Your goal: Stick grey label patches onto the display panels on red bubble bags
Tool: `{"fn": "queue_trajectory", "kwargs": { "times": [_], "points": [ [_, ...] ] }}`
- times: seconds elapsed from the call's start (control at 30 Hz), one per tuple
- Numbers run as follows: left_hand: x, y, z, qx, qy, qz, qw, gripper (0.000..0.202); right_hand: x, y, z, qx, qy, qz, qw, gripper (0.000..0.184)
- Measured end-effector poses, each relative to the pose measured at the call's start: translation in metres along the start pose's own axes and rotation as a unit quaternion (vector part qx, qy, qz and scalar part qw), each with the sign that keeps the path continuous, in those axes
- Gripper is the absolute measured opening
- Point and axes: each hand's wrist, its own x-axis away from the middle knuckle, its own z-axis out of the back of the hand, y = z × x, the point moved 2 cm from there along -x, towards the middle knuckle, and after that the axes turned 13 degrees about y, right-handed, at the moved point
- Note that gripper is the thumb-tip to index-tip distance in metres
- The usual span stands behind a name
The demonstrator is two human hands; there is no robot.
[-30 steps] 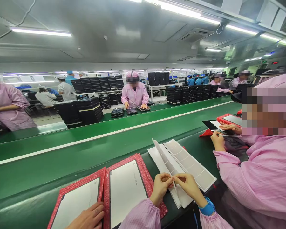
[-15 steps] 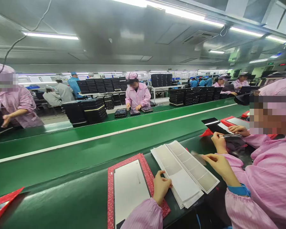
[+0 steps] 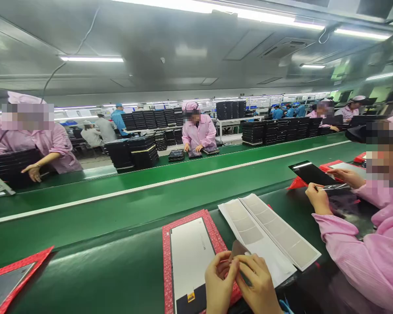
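Dark grey film piece (image 3: 239,249), thin and faintly see-through, stands upright between the left hand (image 3: 220,281) and the right hand (image 3: 257,283), low in the view. Both hands are closed on it, fingers curled together around its lower end; they hide exactly how it is pinched. The piece is just beside the near end of the white paper backing sheets (image 3: 268,235), the landmark here, which carry rows of grey rectangular patches.

Left of the sheets, a white rectangular panel (image 3: 190,253) lies in a red-edged foam tray (image 3: 168,261), with a black end and a small yellow label nearest the hands. Farther left of the sheets is a second red-edged tray (image 3: 19,266). Right of the sheets, a co-worker's hand (image 3: 345,175) holds up a glossy black panel (image 3: 309,172). Behind the sheets runs a green conveyor belt (image 3: 150,205) with a white stripe. Beyond it, a person in a pink smock (image 3: 198,133) works over small black panels, near stacks of black trays (image 3: 144,157).

Step in hand, by the look of it: the film is off the sheets and in the fingers. The next move calls for a steady pinch, clear of the panel.
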Motion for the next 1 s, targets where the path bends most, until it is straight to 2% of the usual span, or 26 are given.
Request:
{"fn": "queue_trajectory", "kwargs": {
  "times": [0.07, 0.13, 0.2, 0.27, 0.33, 0.43, 0.5, 0.57, 0.67, 0.73, 0.87, 1.0],
  "points": [
    [-0.001, -0.008, 0.020, 0.013, 0.033, 0.013, 0.999, 0.035, 0.006, -0.009, -0.010, -0.022, -0.061, 0.014, 0.998, 0.014],
    [-0.002, -0.011, 0.038, 0.011, 0.060, 0.007, 0.998, 0.034, 0.011, -0.012, -0.018, -0.048, -0.125, 0.024, 0.991, 0.025],
    [-0.001, -0.010, 0.054, -0.007, 0.086, -0.013, 0.996, 0.032, 0.013, -0.011, -0.025, -0.076, -0.131, -0.005, 0.989, 0.028],
    [0.001, -0.009, 0.065, -0.030, 0.113, -0.034, 0.993, 0.031, 0.013, -0.006, -0.031, -0.095, -0.091, -0.089, 0.987, 0.024],
    [0.004, -0.010, 0.074, -0.051, 0.130, -0.043, 0.989, 0.031, 0.012, 0.001, -0.037, -0.119, -0.077, -0.202, 0.969, 0.026],
    [0.005, -0.015, 0.084, -0.073, 0.130, -0.038, 0.988, 0.032, 0.011, 0.010, -0.046, -0.188, -0.145, -0.343, 0.909, 0.031],
    [0.004, -0.018, 0.090, -0.071, 0.123, -0.032, 0.989, 0.036, 0.010, 0.013, -0.047, -0.223, -0.186, -0.391, 0.873, 0.027],
    [0.002, -0.020, 0.097, -0.052, 0.128, -0.025, 0.990, 0.042, 0.011, 0.014, -0.044, -0.225, -0.199, -0.406, 0.863, 0.025],
    [0.001, -0.018, 0.107, -0.043, 0.141, 0.000, 0.989, 0.049, 0.014, 0.014, -0.037, -0.204, -0.211, -0.390, 0.873, 0.025],
    [0.000, -0.016, 0.112, -0.060, 0.121, 0.015, 0.991, 0.050, 0.016, 0.013, -0.034, -0.207, -0.213, -0.376, 0.878, 0.024],
    [0.001, -0.012, 0.118, -0.097, 0.083, -0.009, 0.992, 0.042, 0.020, 0.012, -0.033, -0.234, -0.194, -0.364, 0.880, 0.021],
    [0.003, -0.018, 0.118, -0.097, 0.086, -0.021, 0.991, 0.042, 0.026, 0.014, -0.038, -0.215, -0.223, -0.372, 0.875, 0.023]
  ]
}}
